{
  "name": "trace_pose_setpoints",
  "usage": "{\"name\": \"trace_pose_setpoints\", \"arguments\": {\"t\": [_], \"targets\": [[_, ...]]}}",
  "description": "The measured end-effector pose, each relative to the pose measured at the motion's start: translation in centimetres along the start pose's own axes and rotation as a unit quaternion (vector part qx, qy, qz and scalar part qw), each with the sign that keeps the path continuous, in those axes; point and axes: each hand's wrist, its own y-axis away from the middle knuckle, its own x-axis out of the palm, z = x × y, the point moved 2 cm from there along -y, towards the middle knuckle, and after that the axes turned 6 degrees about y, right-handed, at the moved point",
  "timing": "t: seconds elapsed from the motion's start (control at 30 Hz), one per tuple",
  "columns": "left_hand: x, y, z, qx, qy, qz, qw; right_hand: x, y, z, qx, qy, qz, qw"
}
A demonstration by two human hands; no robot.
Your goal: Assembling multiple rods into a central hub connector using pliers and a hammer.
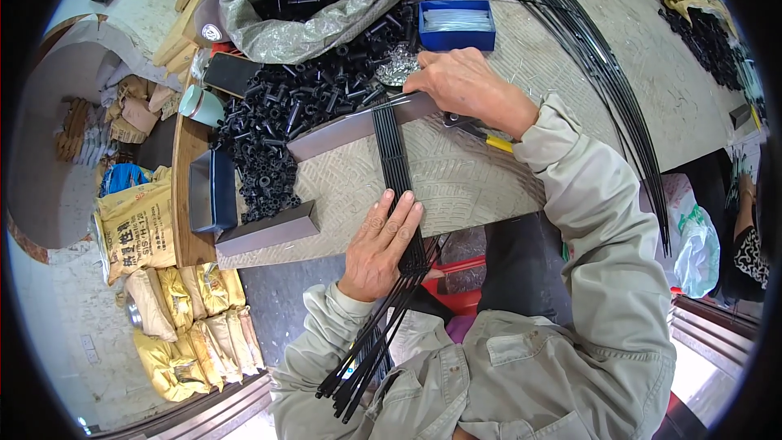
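Observation:
A row of thin black rods (pixel 393 151) lies side by side across a grey metal bar (pixel 330 134), their loose ends hanging over my lap. My left hand (pixel 379 244) grips the rods at the table's near edge, fingers laid along the top and the thumb tip showing beyond them. At the bar's right end my right hand (pixel 468 90) is closed, fingertips bent down; what they pinch is hidden. Thin shiny slivers show at the rods' far ends, beside those fingertips. Below the right wrist lies a tool with a yellow-and-black handle (pixel 498 143).
Black flanged plastic parts (pixel 301 98) are heaped left of the bar, below an open woven sack (pixel 244 12). A blue box (pixel 458 39) holds clear thin sticks. More long black rods (pixel 599 65) lie at right. Another metal bar (pixel 273 231) and a dark blue bin (pixel 213 187) stand left.

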Motion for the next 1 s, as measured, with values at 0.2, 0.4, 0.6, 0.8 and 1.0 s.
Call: {"name": "trace_pose_setpoints", "arguments": {"t": [0.2, 0.4, 0.6, 0.8, 1.0], "targets": [[0.1, 0.0, 0.0, 0.002, -0.006, -0.003, 1.0, 0.3, 0.0, 0.2, 0.002, -0.001, -0.011, 1.0], [0.1, 0.0, 0.0, 0.0, -0.006, -0.004, 1.0, 0.8, -0.2, 0.3, -0.02, 0.003, -0.036, 0.999], [0.3, -0.1, 0.1, 0.0, -0.005, -0.011, 1.0, 1.8, -0.7, -0.1, -0.026, -0.042, -0.041, 0.998], [0.0, 0.0, -0.2, -0.005, -0.011, -0.002, 1.0, 1.3, -0.6, 0.3, -0.067, -0.019, -0.06, 0.996], [0.5, -0.1, 0.1, -0.003, -0.006, 0.004, 1.0, 2.2, -0.6, 0.2, -0.063, -0.009, -0.062, 0.996]]}}
